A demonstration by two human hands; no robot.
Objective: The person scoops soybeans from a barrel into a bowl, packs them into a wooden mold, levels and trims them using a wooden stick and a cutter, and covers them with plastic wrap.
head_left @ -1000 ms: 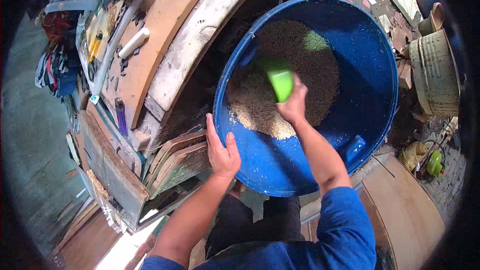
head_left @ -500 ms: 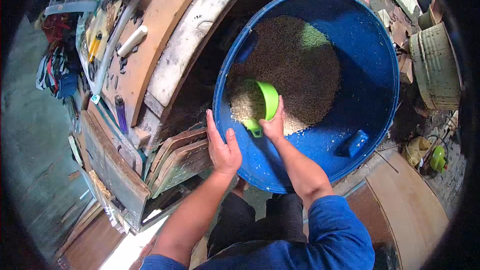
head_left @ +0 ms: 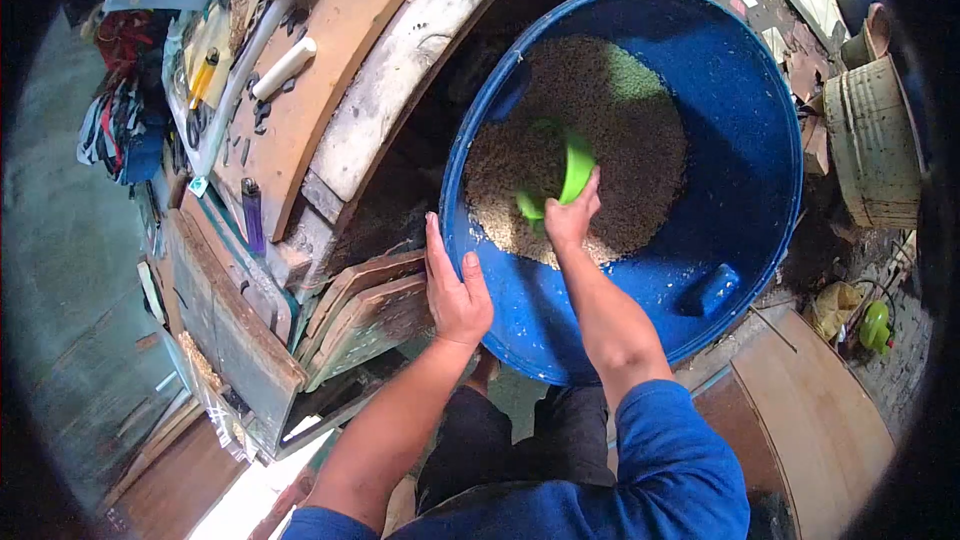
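Just beyond the fingers of the right hand (head_left: 572, 224), which grips it firmly, the green scoop (head_left: 577, 170) meets the grain (head_left: 635, 155) in the blue barrel (head_left: 740, 155), apparently angled to dig; the left hand (head_left: 461, 308) lies open at the rim (head_left: 448, 180), likely bracing it.

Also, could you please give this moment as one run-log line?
left hand: open, against blue barrel | right hand: gripping green scoop | scoop: blurred, at grains inside barrel

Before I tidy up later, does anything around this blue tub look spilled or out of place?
Yes: a few pale grains lie apart from the main heap, scattered on the tub's inner wall.
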